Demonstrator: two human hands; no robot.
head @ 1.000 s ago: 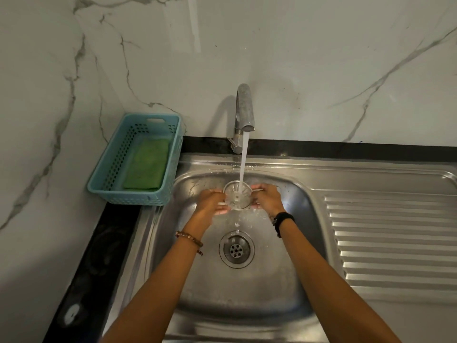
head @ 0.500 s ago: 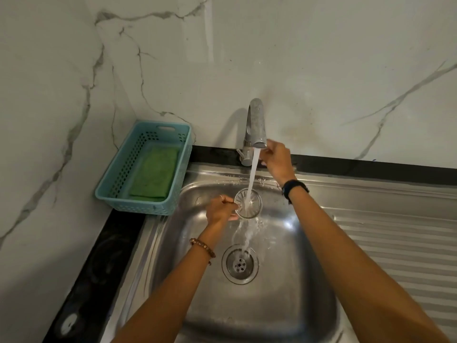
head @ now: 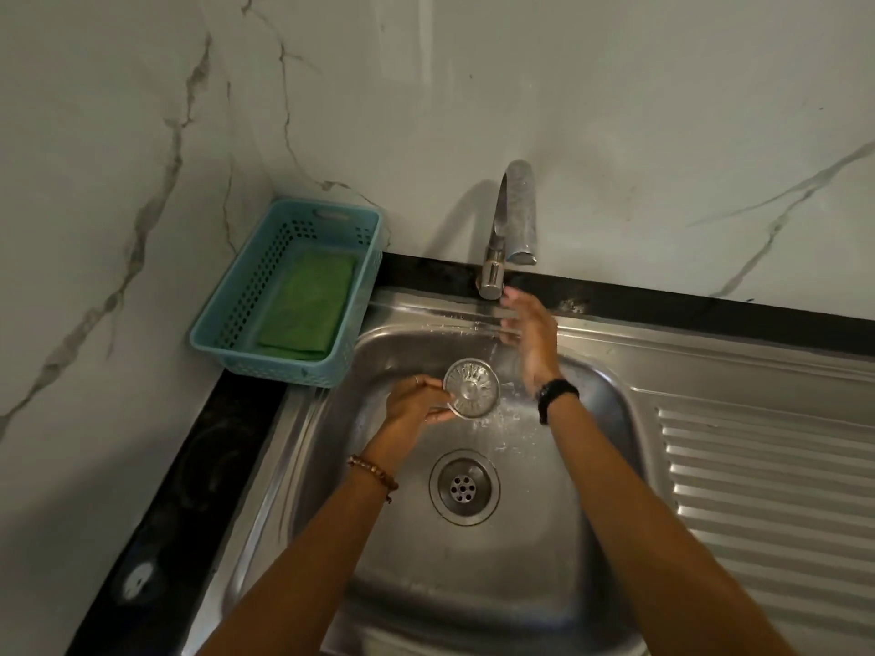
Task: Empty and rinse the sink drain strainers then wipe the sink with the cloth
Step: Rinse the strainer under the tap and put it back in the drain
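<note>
No readable text, label, brand, number or sign anywhere. Checked tap (head: 513,215), blue basket (head: 246,295), green cloth (head: 305,307) inside basket, strainer (head: 471,388), wristband (head: 556,393) right of strainer: all blank or too blurred.

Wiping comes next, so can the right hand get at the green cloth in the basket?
Probably yes: the right hand is free, the basket is open-topped and nothing covers the cloth.
</note>
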